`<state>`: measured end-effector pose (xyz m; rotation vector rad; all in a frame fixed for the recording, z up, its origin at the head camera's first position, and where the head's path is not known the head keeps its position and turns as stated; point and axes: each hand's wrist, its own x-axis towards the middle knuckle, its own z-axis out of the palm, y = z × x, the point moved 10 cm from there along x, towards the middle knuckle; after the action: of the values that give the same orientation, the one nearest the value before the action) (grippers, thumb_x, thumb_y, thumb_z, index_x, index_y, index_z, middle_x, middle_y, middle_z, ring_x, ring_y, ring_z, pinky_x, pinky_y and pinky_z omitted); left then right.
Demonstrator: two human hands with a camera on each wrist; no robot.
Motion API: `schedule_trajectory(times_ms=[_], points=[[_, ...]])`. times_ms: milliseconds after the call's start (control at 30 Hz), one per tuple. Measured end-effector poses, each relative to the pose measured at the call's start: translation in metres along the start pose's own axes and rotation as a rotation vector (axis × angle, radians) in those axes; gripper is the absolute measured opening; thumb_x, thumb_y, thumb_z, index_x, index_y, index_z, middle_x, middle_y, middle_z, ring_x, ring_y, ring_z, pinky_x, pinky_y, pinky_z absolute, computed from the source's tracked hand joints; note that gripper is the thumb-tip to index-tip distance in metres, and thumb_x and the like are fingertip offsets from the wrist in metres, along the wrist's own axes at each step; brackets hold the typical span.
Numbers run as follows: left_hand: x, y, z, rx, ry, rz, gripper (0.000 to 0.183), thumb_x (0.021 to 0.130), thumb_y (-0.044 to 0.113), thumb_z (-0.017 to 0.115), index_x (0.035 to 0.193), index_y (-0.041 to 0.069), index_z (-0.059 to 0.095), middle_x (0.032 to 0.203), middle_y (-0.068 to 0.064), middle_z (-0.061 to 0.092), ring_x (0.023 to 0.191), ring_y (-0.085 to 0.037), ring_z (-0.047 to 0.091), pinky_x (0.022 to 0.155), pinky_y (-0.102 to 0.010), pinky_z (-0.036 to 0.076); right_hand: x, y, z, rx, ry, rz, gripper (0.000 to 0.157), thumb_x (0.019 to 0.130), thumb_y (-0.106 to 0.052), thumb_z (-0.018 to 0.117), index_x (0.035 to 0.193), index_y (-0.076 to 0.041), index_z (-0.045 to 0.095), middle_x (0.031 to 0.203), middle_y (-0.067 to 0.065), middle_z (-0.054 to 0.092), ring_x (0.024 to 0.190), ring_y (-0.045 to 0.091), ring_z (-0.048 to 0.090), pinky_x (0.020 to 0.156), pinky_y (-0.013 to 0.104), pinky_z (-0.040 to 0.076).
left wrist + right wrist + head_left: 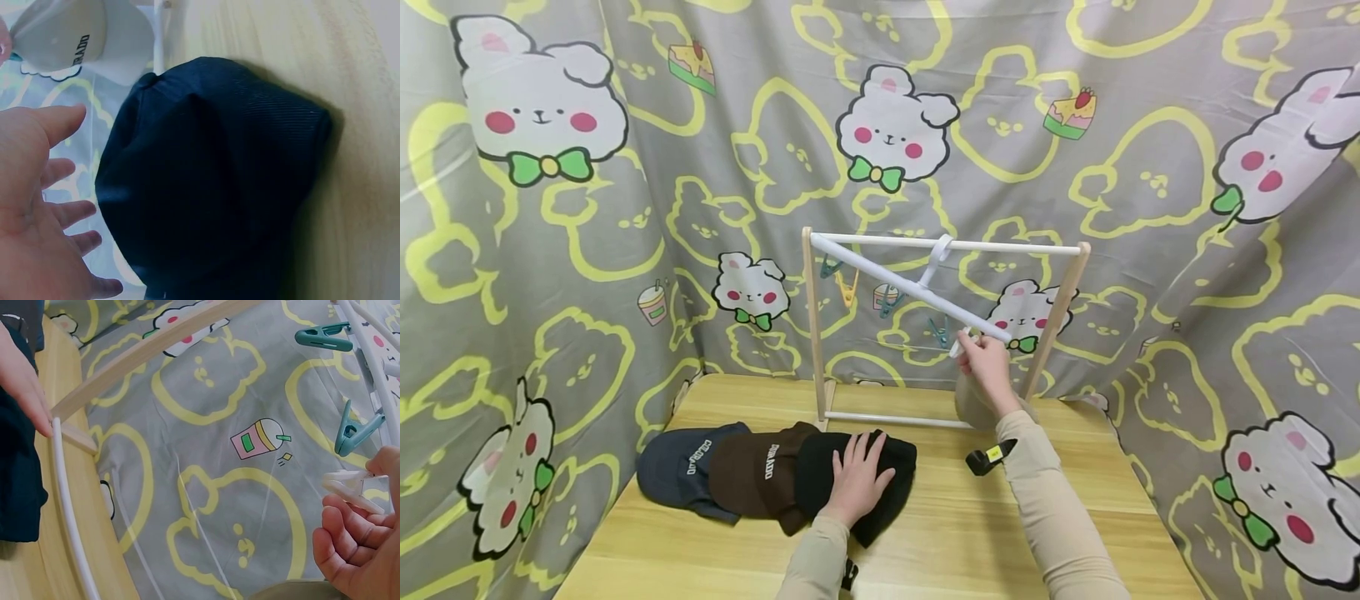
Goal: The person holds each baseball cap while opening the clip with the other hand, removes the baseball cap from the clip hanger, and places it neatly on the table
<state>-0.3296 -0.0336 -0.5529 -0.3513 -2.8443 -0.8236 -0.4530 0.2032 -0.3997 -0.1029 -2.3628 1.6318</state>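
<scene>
My right hand (988, 371) pinches a white clothespin (353, 487) below the low end of a white hanger (910, 287). The hanger hooks over the rack's top bar and slants down to the right. A beige cap (972, 407) hangs below that hand, partly hidden by the wrist; its lettering shows in the left wrist view. My left hand (857, 483), fingers straight and spread, is at a black cap (206, 181) on the table. Left of it, a brown cap (741, 475) and a navy cap (670, 467) lie overlapped in a row.
A rack with wooden posts (816, 333) and white bars stands at the table's back. Teal clothespins (356, 431) and a yellow clothespin (847, 287) hang along the hanger. Patterned grey curtain (760, 150) surrounds the wooden table (947, 542) at the back and both sides.
</scene>
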Motion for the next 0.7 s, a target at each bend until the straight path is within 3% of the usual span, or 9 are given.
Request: schedule_trajectory(times_ms=[467, 700], points=[[0.008, 0.007, -0.01, -0.019, 0.024, 0.014, 0.056, 0.097, 0.036, 0.058, 0.147, 0.017, 0.042, 0.154, -0.02, 0.036, 0.143, -0.043, 0.029, 0.108, -0.073, 0.02, 0.002, -0.005, -0.007, 0.014, 0.067, -0.016, 0.041, 0.089, -0.036, 0.069, 0.074, 0.001, 0.064, 0.049, -0.007, 0.059, 0.042, 0.004, 0.055, 0.046, 0.02, 0.047], [0.014, 0.013, -0.016, -0.016, 0.039, 0.03, 0.056, 0.097, 0.036, 0.057, 0.149, 0.019, 0.041, 0.154, -0.018, 0.035, 0.145, -0.043, 0.027, 0.109, -0.073, 0.02, 0.003, -0.003, -0.006, 0.004, 0.059, -0.011, 0.034, 0.089, -0.032, 0.07, 0.082, 0.001, 0.066, 0.063, 0.009, 0.07, 0.044, 0.003, 0.057, 0.049, 0.021, 0.05]])
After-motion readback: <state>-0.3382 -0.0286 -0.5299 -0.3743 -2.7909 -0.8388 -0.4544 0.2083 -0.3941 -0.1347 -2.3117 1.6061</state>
